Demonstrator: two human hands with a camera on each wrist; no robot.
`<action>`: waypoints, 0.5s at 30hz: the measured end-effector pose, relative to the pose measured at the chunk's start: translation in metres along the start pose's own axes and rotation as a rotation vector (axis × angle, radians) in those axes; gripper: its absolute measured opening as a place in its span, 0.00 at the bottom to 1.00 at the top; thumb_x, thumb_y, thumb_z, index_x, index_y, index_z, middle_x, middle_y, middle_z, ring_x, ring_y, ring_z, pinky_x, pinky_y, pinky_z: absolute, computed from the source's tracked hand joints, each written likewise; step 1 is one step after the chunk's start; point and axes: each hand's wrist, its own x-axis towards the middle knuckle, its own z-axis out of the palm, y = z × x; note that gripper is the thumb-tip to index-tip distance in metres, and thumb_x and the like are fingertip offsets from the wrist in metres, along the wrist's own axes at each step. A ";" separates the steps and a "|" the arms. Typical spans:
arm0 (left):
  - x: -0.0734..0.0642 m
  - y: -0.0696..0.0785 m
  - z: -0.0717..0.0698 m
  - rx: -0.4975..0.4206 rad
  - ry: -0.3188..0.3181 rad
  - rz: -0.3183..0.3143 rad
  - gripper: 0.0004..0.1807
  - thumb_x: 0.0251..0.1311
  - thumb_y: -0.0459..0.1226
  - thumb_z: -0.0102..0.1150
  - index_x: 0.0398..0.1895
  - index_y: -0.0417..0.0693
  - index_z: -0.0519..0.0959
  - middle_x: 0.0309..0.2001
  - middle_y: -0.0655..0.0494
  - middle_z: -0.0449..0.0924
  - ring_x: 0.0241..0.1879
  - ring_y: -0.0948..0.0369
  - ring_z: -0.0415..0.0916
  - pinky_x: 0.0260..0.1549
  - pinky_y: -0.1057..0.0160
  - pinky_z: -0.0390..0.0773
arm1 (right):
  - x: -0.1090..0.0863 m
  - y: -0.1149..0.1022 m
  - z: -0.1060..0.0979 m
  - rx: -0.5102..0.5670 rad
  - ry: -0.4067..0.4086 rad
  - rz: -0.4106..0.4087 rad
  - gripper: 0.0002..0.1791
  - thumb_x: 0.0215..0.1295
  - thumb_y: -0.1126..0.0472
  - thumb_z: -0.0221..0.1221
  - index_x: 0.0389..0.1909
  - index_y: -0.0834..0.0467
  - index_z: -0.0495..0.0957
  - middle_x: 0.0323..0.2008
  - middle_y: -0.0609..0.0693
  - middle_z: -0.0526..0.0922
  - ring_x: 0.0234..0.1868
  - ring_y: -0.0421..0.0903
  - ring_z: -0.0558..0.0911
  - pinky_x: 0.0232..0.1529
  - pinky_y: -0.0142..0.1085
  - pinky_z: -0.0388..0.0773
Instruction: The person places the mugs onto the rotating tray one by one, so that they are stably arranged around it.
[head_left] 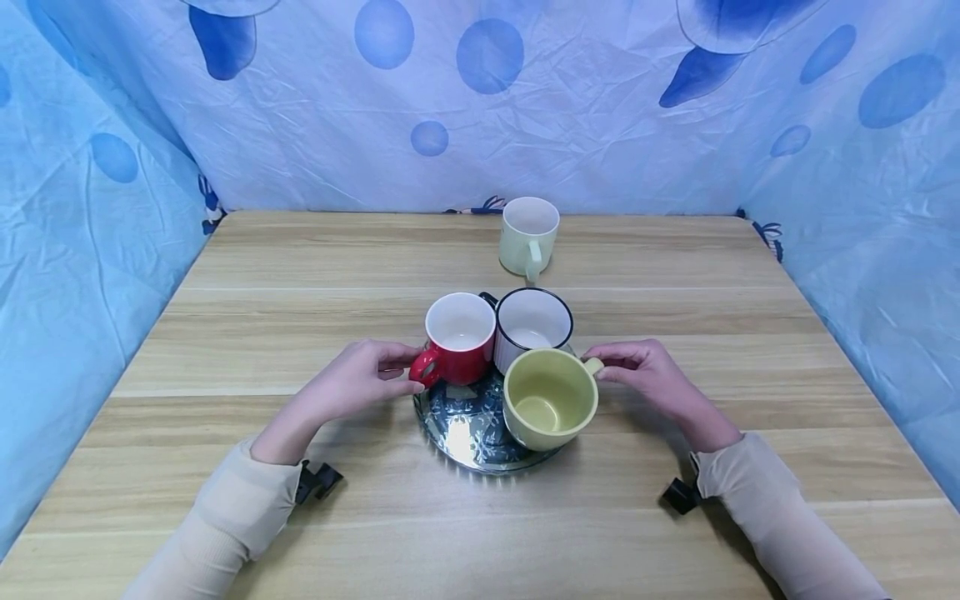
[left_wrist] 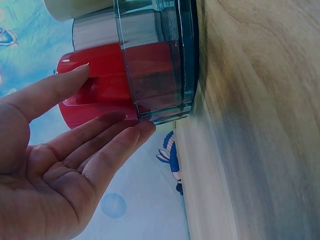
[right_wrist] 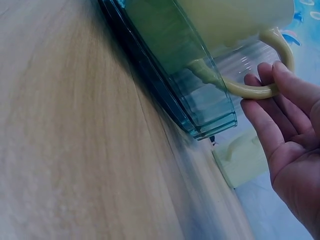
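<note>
My left hand (head_left: 369,375) is beside the red mug (head_left: 471,364), thumb and straight fingers spread at its handle (head_left: 425,367). In the left wrist view, a gap shows between that thumb (left_wrist: 70,85) and the fingers. On the right, my right hand (head_left: 643,372) pinches the handle (right_wrist: 250,91) of a yellow-green mug (head_left: 551,417) between thumb and fingers. Behind these two mugs is a white mug with a dark rim (head_left: 534,321). All three are within a round, clear-walled glass tray (head_left: 457,437) with a dark patterned base.
A pale green mug (head_left: 525,242) stands behind the tray, its handle toward me. Wood-grain tabletop (head_left: 262,308) surrounds the tray. Blue patterned sheets (head_left: 315,117) hang along the back and both sides.
</note>
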 end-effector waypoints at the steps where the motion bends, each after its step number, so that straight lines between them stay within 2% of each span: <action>1: 0.000 0.000 0.000 0.001 -0.001 0.000 0.25 0.58 0.37 0.66 0.57 0.32 0.76 0.55 0.37 0.80 0.54 0.45 0.80 0.54 0.52 0.80 | 0.000 0.000 0.000 0.002 0.000 0.000 0.14 0.60 0.71 0.62 0.44 0.53 0.85 0.40 0.34 0.87 0.42 0.31 0.84 0.42 0.25 0.82; 6: 0.000 0.001 -0.001 0.020 -0.003 0.003 0.25 0.58 0.38 0.66 0.57 0.33 0.77 0.55 0.38 0.80 0.54 0.45 0.80 0.54 0.51 0.80 | 0.000 0.000 -0.002 -0.006 -0.002 0.000 0.13 0.60 0.71 0.62 0.46 0.60 0.84 0.40 0.34 0.87 0.41 0.32 0.84 0.41 0.26 0.83; 10: -0.002 0.002 -0.001 0.051 -0.005 0.009 0.24 0.57 0.38 0.66 0.55 0.35 0.78 0.53 0.40 0.82 0.53 0.46 0.81 0.54 0.50 0.80 | 0.002 0.001 -0.003 -0.055 0.010 0.016 0.15 0.61 0.69 0.62 0.48 0.68 0.81 0.41 0.34 0.86 0.43 0.33 0.84 0.42 0.27 0.83; 15: -0.003 0.004 -0.001 0.104 -0.009 0.035 0.23 0.56 0.38 0.67 0.54 0.36 0.80 0.52 0.42 0.83 0.52 0.47 0.82 0.54 0.49 0.81 | 0.006 0.003 -0.004 -0.102 0.035 0.039 0.16 0.61 0.67 0.63 0.50 0.69 0.80 0.42 0.31 0.86 0.45 0.31 0.83 0.45 0.25 0.81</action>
